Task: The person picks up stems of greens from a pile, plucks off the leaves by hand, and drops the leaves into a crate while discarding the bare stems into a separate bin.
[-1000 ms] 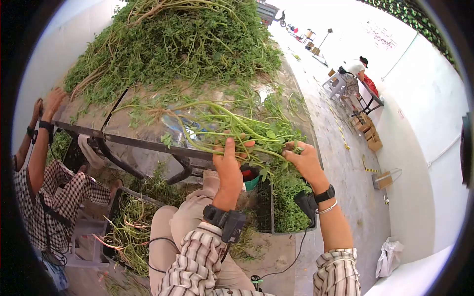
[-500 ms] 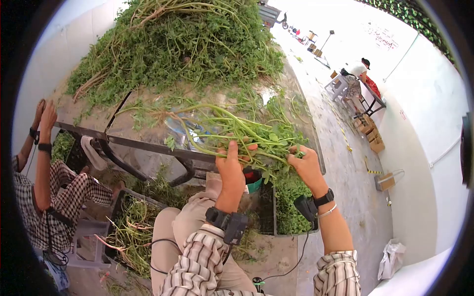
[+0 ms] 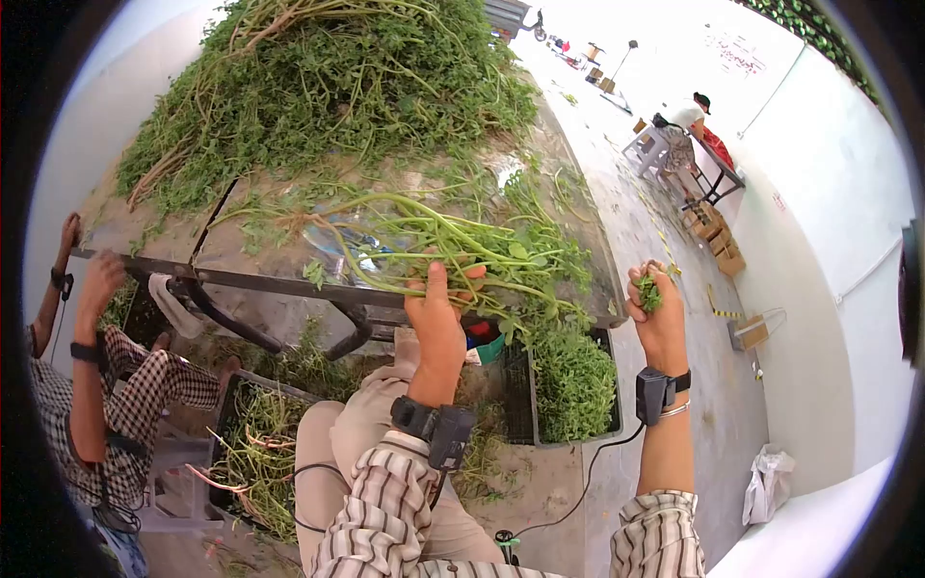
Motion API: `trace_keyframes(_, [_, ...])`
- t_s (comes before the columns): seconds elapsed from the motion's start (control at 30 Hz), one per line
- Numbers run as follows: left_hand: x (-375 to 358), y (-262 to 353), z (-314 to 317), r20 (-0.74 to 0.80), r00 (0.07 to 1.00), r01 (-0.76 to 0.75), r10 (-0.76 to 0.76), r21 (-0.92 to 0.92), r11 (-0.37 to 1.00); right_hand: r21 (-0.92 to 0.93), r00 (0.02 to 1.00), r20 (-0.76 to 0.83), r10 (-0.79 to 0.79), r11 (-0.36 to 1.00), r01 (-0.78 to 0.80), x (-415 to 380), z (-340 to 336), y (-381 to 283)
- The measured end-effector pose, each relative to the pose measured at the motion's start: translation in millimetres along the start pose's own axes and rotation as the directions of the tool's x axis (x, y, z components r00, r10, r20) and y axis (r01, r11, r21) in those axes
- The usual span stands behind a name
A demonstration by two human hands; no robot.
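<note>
My left hand (image 3: 436, 328) is closed around a bunch of long green leafy stems (image 3: 453, 231) at the table's near edge. The stems' pale roots point left, and their leafy ends lie to the right. Off to the right of the table, my right hand (image 3: 661, 328) is raised with its fingers curled round a small tuft of green leaves (image 3: 650, 297). Below and between the hands stands a black crate (image 3: 624, 405) full of picked leaves (image 3: 573, 385).
A big heap of leafy plants (image 3: 337, 96) covers the far part of the table (image 3: 260, 255). At lower left sits a crate of stripped stems (image 3: 260, 443). A co-worker's hand (image 3: 101, 279) is at the table's left edge. Another person (image 3: 686, 125) works beyond, near cardboard boxes (image 3: 713, 231).
My right hand has moved right, away from the bunch, with a tuft of leaves in it. My left hand still grips the stems. The co-worker's near hand has lowered.
</note>
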State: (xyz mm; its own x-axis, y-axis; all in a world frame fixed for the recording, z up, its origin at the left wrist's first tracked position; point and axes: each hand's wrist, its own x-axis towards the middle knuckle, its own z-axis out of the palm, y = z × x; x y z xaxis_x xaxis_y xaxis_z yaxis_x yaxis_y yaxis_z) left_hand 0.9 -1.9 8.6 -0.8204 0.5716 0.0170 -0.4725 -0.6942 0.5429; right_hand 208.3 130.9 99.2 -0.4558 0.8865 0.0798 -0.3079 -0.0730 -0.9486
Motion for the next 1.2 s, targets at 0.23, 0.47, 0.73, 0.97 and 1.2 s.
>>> trace_keyframes(0.23, [1, -2, -7, 0.015, 0.999, 0.042, -0.043, 0.091, 0.995, -0.616, 0.999, -0.041, 0.015, 0.787, -0.037, -32, -2, 27])
trace_keyframes(0.47, [-2, -1, -1, 0.005, 1.0, -0.021, 0.021, 0.063, 0.998, -0.776, 0.994, 0.055, -0.095, 0.623, 0.102, -45, 0, 56])
trace_keyframes(0.73, [0, -5, -3, 0.006, 0.999, -0.049, 0.048, 0.056, 0.997, -0.711, 0.981, 0.002, -0.195, 0.689, 0.139, -49, 5, 74])
trace_keyframes(0.97, [-1, -3, -4, 0.02, 0.999, -0.045, 0.043, 0.112, 0.993, -0.63, 0.995, -0.064, -0.081, 0.776, 0.023, -48, 14, 70])
trace_keyframes(1.2, [1, -4, -5, 0.019, 0.998, -0.054, 0.052, 0.109, 0.993, -0.647, 0.963, -0.036, -0.268, 0.741, 0.181, -49, 20, 48])
